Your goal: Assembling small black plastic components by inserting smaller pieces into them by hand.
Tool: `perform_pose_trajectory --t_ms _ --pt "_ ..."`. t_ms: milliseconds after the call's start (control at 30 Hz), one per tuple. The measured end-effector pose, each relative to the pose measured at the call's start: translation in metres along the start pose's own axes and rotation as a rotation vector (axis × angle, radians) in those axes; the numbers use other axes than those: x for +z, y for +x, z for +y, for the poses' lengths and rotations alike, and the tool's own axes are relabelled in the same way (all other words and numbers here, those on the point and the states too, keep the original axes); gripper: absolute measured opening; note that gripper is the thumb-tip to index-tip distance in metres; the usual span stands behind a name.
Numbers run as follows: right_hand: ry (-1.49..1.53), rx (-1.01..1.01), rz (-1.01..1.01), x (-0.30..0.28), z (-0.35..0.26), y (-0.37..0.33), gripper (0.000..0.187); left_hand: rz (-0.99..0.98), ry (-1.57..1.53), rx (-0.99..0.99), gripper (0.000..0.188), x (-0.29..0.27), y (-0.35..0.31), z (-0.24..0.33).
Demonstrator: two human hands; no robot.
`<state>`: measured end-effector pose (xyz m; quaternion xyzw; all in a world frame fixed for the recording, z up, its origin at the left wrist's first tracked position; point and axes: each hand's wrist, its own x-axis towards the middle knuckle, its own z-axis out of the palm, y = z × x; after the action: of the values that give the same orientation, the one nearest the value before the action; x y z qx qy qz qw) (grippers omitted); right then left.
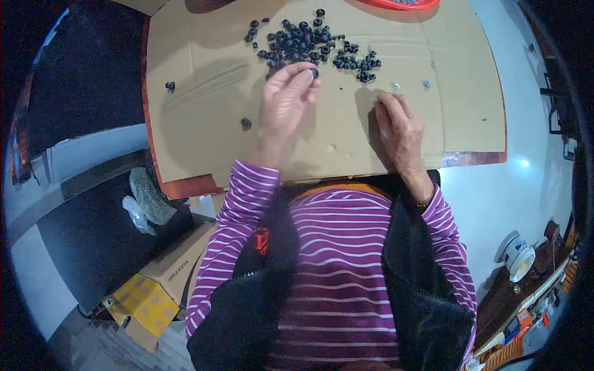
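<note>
My left hand (286,99) is over the middle of the cardboard sheet (210,139), pinching a small round black part (315,73) between thumb and fingertips. Right behind it lies a heap of similar black parts (300,40), with a cluster of smaller black pieces (356,63) to its right. My right hand (401,123) rests low over the sheet, its fingers drawn together and pointing left. Whatever its fingertips hold, if anything, is too small to name. Near that hand are small shiny metal bits (427,84).
Two single black parts sit apart on the left, one farther away (170,86) and one nearer (246,123). A red tray (405,5) reaches in at the far edge. Beside the table are a cardboard box (176,266), plastic bags (148,198) and a white bucket (518,256).
</note>
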<state>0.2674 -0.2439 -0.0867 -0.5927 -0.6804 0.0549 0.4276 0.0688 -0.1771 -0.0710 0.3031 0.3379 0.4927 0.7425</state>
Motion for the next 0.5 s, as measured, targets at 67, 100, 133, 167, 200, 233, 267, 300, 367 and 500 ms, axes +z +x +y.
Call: perform_pose_trajectory --t_ms 67,100,133,167,200,233,267,300,367,500 --pt "0.088 0.095 -0.019 -0.005 -0.002 0.002 0.015 -0.038 -0.143 -0.072 0.016 -0.001 -0.001 -0.003" --pt "0.18 0.187 -0.04 -0.008 -0.003 0.003 0.015 -0.07 -0.286 -0.14 0.018 -0.001 -0.004 -0.003" --pt "0.182 0.187 -0.041 -0.01 -0.005 0.004 0.015 -0.068 -0.285 -0.141 0.018 0.0 -0.006 -0.004" --pt "0.222 0.231 -0.049 -0.013 -0.005 0.005 0.014 -0.104 -0.371 -0.177 0.018 0.001 -0.009 -0.006" --pt "0.257 0.277 -0.053 -0.015 -0.005 0.005 0.013 -0.145 -0.458 -0.218 0.019 0.004 -0.01 -0.008" --pt "0.254 0.281 -0.051 -0.014 -0.001 0.003 0.013 -0.146 -0.459 -0.222 0.019 0.007 -0.012 -0.01" --pt "0.369 0.312 -0.025 -0.011 0.006 -0.001 0.011 -0.167 -0.47 -0.253 0.019 0.01 -0.013 -0.011" --pt "0.486 0.342 0.0 -0.011 0.008 -0.001 0.009 -0.186 -0.481 -0.282 0.02 0.013 -0.014 -0.011" --pt "0.567 0.428 -0.008 -0.015 0.006 -0.002 0.008 -0.191 -0.479 -0.296 0.019 0.019 -0.016 -0.012" --pt "0.948 0.79 -0.07 -0.028 -0.008 0.002 0.009 -0.174 -0.38 -0.245 0.02 0.023 -0.023 -0.019"
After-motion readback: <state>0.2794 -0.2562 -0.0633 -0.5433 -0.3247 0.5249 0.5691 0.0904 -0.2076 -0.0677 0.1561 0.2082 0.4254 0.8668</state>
